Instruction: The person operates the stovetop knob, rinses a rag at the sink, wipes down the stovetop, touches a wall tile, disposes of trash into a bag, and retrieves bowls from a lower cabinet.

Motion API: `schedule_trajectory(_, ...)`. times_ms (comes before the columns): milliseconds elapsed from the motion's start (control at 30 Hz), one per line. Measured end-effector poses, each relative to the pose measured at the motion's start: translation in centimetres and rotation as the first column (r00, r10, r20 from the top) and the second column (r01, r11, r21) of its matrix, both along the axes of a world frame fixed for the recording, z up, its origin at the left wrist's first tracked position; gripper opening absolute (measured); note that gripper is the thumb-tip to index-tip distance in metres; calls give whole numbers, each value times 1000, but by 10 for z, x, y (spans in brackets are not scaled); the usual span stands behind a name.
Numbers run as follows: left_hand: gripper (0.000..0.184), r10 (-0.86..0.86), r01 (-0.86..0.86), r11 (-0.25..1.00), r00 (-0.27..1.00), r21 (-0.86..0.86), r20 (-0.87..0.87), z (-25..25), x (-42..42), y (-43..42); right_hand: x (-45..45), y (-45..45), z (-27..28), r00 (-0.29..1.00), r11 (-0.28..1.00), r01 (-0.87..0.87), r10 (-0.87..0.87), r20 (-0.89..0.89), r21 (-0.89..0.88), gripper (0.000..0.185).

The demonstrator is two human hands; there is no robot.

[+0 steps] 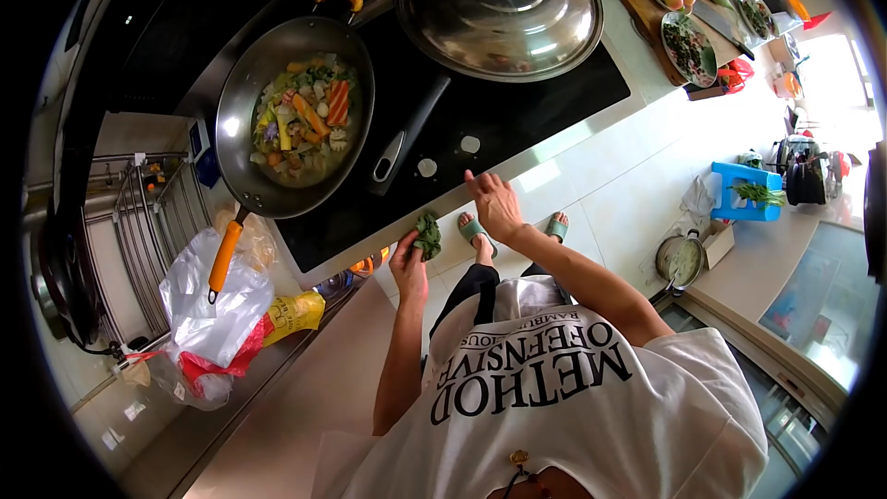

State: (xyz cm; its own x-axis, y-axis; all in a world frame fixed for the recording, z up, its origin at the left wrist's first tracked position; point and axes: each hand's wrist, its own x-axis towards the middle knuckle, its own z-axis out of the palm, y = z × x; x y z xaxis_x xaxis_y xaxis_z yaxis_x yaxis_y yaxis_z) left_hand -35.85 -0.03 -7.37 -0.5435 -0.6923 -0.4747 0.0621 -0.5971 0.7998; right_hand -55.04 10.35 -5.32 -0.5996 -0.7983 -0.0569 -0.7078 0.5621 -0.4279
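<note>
Your left fingers (406, 257) are pinching crinkled, leafy greens (428, 237); your right fingers (487, 194), partly open and bent, are hovering near the smooth, black hob (527, 115).

Leafy greens (427, 237) were held in the left hand (409, 270), while the right hand (496, 209) was positioned near the front edge of the black cooktop (517, 125). Chopped vegetables (300, 120) were contained in the orange-handled pan (242, 162); beside it, a domed metal lid (554, 14) was seen.
</note>
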Motion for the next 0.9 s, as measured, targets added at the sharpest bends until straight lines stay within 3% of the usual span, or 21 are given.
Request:
schedule_trajectory(67,25,-8,8,1000,1000,17,15,1,-1,3,5,-3,-1,999,999,-38,38,-1,-38,52)
schedule_trajectory(167,25,-26,26,1000,1000,-8,18,4,-3,6,9,-5,1,996,987,33,-19,89,-158,52)
schedule_trajectory(267,26,-28,29,999,999,-28,22,8,-2,9,0,-2,7,974,972,168,-139,177,-162,54)
schedule_trajectory(500,22,-35,35,999,999,-16,27,12,-6,12,-33,-6,12,987,988,-147,150,56,-45,50)
schedule_trajectory(633,23,-52,53,998,998,-16,47,15,-8,14,-47,-22,-4,978,962,-152,180,108,-227,31)
schedule_trajectory(733,23,-46,46,999,998,-10,47,14,-7,14,-48,-30,-6,962,962,-187,220,163,-197,21)
schedule_trajectory(900,24,-26,26,1000,1000,-10,18,11,0,13,-48,-35,-5,951,950,-288,299,79,-123,13)
